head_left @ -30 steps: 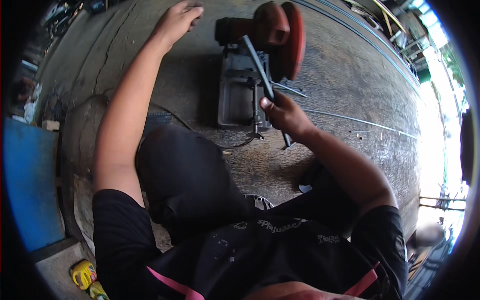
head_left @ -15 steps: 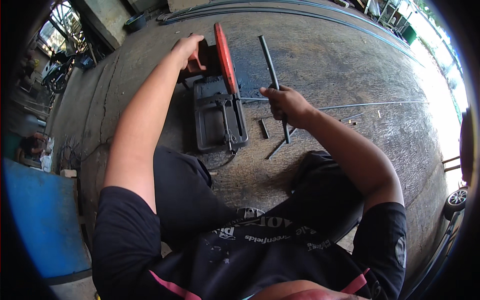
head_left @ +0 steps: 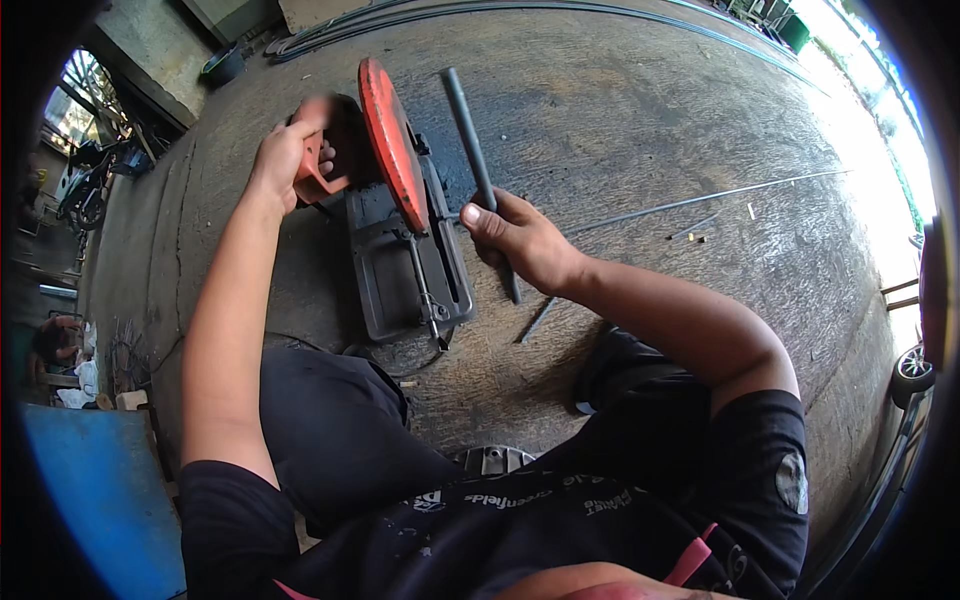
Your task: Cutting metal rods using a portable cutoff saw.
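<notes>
Gripping the orange handle [head_left: 318, 172] of the chop saw [head_left: 405, 250] with my left hand [head_left: 285, 155], fingers wrapped on it | right hand [head_left: 520, 240] clamped around a dark metal rod [head_left: 478, 170], held just right of the red blade guard [head_left: 392, 145] | saw base on the concrete floor [head_left: 640, 120] | thin rod [head_left: 700, 200] lying beyond

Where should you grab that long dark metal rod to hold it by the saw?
Probably around its lower half, coming from the right, away from the red blade guard. The dark rod is thin and round, so a full fist wraps it, as the right hand does now. The left hand is on the chop saw's handle, so the rod's right side is open.
</notes>
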`<state>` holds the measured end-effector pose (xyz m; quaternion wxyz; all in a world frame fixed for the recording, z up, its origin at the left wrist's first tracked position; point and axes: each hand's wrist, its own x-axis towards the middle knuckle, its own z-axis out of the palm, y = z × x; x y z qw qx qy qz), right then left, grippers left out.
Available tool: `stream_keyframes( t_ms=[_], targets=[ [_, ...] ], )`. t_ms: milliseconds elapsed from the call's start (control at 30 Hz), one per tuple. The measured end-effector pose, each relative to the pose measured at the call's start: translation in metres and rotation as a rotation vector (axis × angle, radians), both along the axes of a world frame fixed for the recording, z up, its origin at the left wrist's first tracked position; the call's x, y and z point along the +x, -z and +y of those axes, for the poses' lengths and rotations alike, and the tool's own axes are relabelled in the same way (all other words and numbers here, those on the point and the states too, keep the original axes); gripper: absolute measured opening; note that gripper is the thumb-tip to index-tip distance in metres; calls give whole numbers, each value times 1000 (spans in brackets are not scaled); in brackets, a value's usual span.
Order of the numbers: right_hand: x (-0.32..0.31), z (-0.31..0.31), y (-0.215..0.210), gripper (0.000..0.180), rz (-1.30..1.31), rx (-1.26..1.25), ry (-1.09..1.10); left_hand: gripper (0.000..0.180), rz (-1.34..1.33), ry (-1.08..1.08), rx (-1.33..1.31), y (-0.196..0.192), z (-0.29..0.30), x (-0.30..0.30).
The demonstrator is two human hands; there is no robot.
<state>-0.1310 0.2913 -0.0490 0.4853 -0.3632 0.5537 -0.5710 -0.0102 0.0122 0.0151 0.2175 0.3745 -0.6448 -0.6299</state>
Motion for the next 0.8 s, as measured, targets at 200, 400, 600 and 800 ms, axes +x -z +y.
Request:
stream_keyframes(
  t_ms=[200,400,600,800],
  targets=[
    [4,-15,-5,103,196,-280,-7,37,-22,0,-52,0,4,-2],
    [-7,-23,-29,32,-23,-323,34,38,-14,-17,-78,-1,4,-2],
    [-49,-32,-81,43,678,-95,311,37,27,-3,-93,2,2,-6],
    [-66,-65,-145,38,271,-403,323,41,-25,-50,-105,3,-3,-3]
  ],
)
